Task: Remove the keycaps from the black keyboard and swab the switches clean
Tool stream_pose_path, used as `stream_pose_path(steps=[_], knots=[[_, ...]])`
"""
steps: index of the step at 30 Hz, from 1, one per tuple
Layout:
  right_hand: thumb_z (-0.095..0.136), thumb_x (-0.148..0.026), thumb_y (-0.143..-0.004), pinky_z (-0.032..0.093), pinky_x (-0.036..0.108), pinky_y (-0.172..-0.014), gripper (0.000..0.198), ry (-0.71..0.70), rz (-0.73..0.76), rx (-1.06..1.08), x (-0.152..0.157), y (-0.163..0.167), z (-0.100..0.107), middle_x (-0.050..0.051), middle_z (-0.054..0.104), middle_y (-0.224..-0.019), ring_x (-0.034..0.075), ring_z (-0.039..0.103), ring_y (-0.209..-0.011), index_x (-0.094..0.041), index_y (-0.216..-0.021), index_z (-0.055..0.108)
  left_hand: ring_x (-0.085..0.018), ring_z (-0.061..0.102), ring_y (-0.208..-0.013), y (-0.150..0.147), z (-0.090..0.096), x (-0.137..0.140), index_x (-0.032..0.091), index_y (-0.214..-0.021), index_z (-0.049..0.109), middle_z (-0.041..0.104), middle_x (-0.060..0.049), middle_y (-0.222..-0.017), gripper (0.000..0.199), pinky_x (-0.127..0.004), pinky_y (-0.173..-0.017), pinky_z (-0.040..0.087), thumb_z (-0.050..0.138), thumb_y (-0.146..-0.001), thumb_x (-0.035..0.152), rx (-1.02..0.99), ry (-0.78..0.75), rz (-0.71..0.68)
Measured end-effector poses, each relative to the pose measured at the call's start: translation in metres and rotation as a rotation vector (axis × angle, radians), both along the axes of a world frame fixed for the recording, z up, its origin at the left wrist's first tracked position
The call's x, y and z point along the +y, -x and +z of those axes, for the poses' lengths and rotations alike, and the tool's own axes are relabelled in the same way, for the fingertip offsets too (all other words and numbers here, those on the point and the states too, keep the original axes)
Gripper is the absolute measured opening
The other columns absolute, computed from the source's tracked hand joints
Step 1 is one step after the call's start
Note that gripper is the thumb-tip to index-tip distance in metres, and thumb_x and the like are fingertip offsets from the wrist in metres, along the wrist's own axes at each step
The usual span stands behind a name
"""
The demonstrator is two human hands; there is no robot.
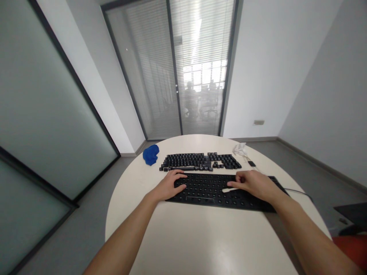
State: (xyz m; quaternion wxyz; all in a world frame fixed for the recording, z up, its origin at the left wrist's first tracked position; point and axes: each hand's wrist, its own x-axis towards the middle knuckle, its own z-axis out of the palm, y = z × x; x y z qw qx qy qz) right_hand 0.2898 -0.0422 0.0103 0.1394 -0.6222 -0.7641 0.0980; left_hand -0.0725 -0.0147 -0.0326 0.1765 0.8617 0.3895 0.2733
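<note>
A black keyboard base with its keycaps off lies in front of me on the table. My left hand rests on its left end, with thumb and fingers apart and the palm near the edge. Over the right part of the base, my right hand is closed on a white cotton swab. The swab's tip points left, low over the bare key switches; whether it touches them I cannot tell. Beyond the base, the loose black keycaps are laid out in rows, roughly in keyboard order.
A blue cloth lies at the far left of the round white table. Far right are crumpled white tissue and a small black piece. A black cable runs off the right edge. Something red shows at lower right.
</note>
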Motion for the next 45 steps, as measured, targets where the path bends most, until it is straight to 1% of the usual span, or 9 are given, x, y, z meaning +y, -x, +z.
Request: stream_pose_path(steps=[7,14,19,24,27,29,35,40,45], knots=[[0.062,-0.074,-0.074,0.027,0.029,-0.051,0.053,0.005,-0.029,0.013,0.003,-0.007,-0.002,0.002,0.064,-0.059,0.02,0.057,-0.058,-0.023,-0.062,0.059,-0.025,0.047,-0.131,0.001,0.0,0.0,0.028,-0.124,0.062,0.052,-0.008,-0.138,0.035,-0.046,-0.115,0.035,0.064,-0.09,0.033,0.011,0.01,0.002],[0.05,-0.074,-0.082,0.028,0.027,-0.053,0.057,-0.012,-0.051,-0.006,0.007,-0.007,-0.008,0.003,0.065,-0.062,0.02,0.058,-0.062,-0.022,-0.064,0.058,-0.026,0.048,-0.13,0.001,-0.004,0.002,0.027,-0.123,0.064,0.053,-0.008,-0.137,0.034,-0.046,-0.114,0.036,0.065,-0.089,0.032,-0.005,-0.002,0.004],[0.043,-0.067,-0.091,0.034,0.028,-0.058,0.05,-0.016,-0.019,0.08,0.003,0.002,-0.004,0.004,0.067,-0.069,0.022,0.061,-0.066,-0.022,-0.083,0.063,-0.026,0.048,-0.129,-0.001,0.0,0.001,0.027,-0.123,0.063,0.053,-0.008,-0.137,0.034,-0.046,-0.114,0.036,0.064,-0.09,0.031,-0.002,0.001,0.001],[0.056,-0.045,-0.088,0.041,0.028,-0.06,0.028,-0.081,0.151,0.145,-0.004,0.019,-0.006,0.002,0.065,-0.077,0.02,0.06,-0.067,-0.021,-0.103,0.058,-0.024,0.05,-0.128,-0.002,0.0,0.004,0.025,-0.12,0.065,0.057,-0.008,-0.134,0.028,-0.045,-0.113,0.037,0.057,-0.094,0.028,-0.022,0.0,-0.005],[0.049,-0.029,-0.093,0.049,0.031,-0.077,0.02,-0.18,0.316,0.173,-0.009,0.035,-0.007,0.006,0.066,-0.099,0.02,0.063,-0.086,-0.021,-0.109,0.058,-0.023,0.052,-0.126,-0.001,-0.004,0.008,0.025,-0.118,0.066,0.06,-0.007,-0.133,0.025,-0.044,-0.112,0.038,0.052,-0.097,0.026,-0.048,0.001,-0.005],[0.041,-0.024,-0.098,0.049,0.034,-0.088,0.026,-0.24,0.408,0.177,-0.013,0.048,-0.008,0.008,0.064,-0.109,0.021,0.063,-0.097,-0.022,-0.116,0.06,-0.022,0.053,-0.125,0.001,-0.007,0.012,0.024,-0.116,0.067,0.061,-0.007,-0.132,0.025,-0.044,-0.111,0.039,0.05,-0.098,0.025,-0.071,-0.001,-0.011],[0.045,-0.016,-0.098,0.054,0.029,-0.079,0.041,-0.31,0.566,0.059,-0.025,0.082,-0.016,0.005,0.068,-0.11,0.018,0.066,-0.096,-0.032,-0.134,0.058,-0.022,0.055,-0.123,0.002,-0.013,0.018,0.025,-0.113,0.068,0.063,-0.005,-0.13,0.023,-0.043,-0.11,0.04,0.053,-0.096,0.023,-0.089,0.001,-0.022],[0.054,-0.011,-0.094,0.055,0.03,-0.083,0.038,-0.334,0.635,0.061,-0.032,0.108,-0.027,0.006,0.072,-0.11,0.019,0.066,-0.099,-0.027,-0.125,0.066,-0.022,0.056,-0.121,0.002,-0.015,0.018,0.024,-0.112,0.069,0.064,-0.006,-0.128,0.023,-0.043,-0.109,0.041,0.054,-0.095,0.021,-0.104,-0.023,-0.028],[0.056,-0.011,-0.093,0.055,0.034,-0.086,0.038,-0.357,0.664,-0.006,-0.037,0.124,-0.029,0.008,0.07,-0.113,0.021,0.063,-0.099,-0.021,-0.13,0.061,-0.022,0.056,-0.121,0.003,-0.014,0.017,0.024,-0.112,0.069,0.064,-0.007,-0.127,0.023,-0.043,-0.108,0.042,0.055,-0.094,0.02,-0.114,-0.032,-0.033]])
